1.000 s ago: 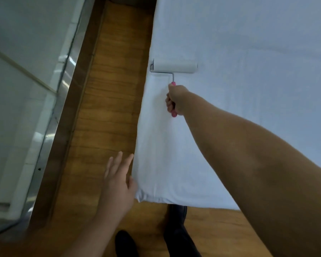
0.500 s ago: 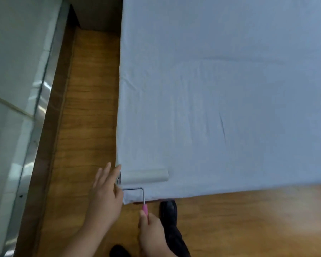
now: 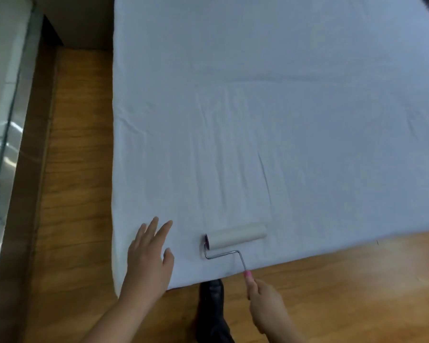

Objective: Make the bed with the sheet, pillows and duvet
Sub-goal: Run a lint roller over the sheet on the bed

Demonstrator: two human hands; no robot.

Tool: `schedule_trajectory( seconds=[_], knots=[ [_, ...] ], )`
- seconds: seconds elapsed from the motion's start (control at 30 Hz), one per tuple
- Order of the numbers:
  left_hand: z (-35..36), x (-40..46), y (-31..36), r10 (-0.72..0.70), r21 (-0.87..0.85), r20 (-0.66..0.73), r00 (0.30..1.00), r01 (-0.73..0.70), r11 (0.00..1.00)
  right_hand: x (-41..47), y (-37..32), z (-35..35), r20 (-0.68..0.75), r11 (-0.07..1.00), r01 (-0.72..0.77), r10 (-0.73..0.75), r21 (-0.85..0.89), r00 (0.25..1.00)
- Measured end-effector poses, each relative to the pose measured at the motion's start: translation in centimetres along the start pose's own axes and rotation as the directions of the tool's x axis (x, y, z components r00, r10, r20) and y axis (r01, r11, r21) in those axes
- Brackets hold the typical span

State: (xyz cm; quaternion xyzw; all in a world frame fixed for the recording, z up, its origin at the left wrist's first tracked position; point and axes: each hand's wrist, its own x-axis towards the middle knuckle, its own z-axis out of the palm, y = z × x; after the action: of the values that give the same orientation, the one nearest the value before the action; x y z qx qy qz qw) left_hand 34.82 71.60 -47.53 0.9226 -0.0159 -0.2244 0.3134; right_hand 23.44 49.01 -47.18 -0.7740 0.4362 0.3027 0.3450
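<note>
While the white sheet (image 3: 270, 115) lies spread over the bed with faint creases, a lint roller (image 3: 235, 236) rests on it near the front edge. Right hand (image 3: 266, 306) grips its pink handle; left hand (image 3: 148, 256) lies flat, fingers straight, on the sheet's corner above the wooden floor (image 3: 72, 194).

The white sheet (image 3: 270, 120) lies open and unobstructed across most of the bed. Near its front edge, the lint roller (image 3: 235, 236) and the flat left hand (image 3: 148, 258) occupy the corner. A wooden floor strip (image 3: 77, 169) separates bed and wall (image 3: 0, 70).
</note>
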Motion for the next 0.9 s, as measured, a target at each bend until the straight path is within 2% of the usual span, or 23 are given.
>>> schedule_trajectory(
  seconds=[0.17, 0.33, 0.5, 0.7, 0.9],
  knots=[
    [0.9, 4.4, 3.1, 0.000, 0.053, 0.042, 0.999, -0.003, 0.999, 5.4, -6.4, -0.5, 0.134, 0.994, 0.010, -0.024, 0.106, 0.991],
    [0.4, 9.0, 4.2, -0.087, 0.223, 0.057, 0.995, 0.072, 0.972, 12.7, -16.5, -2.7, 0.288, 0.944, -0.251, 0.183, 0.216, 0.940],
    [-0.6, 12.1, 5.2, -0.170, 0.285, 0.099, 0.980, 0.136, 0.949, 18.6, -26.3, -5.1, 0.406, 0.923, -0.347, 0.257, 0.165, 0.877],
    [-1.7, 13.5, 5.3, -0.176, 0.294, 0.108, 0.978, 0.138, 0.946, 21.7, -33.9, -7.2, 0.335, 0.946, -0.262, 0.189, 0.189, 0.923],
    [-2.6, 13.7, 3.3, -0.136, 0.283, 0.116, 0.984, 0.098, 0.954, 22.8, -37.4, -8.2, 0.251, 0.955, -0.145, 0.079, 0.258, 0.965]
  ],
)
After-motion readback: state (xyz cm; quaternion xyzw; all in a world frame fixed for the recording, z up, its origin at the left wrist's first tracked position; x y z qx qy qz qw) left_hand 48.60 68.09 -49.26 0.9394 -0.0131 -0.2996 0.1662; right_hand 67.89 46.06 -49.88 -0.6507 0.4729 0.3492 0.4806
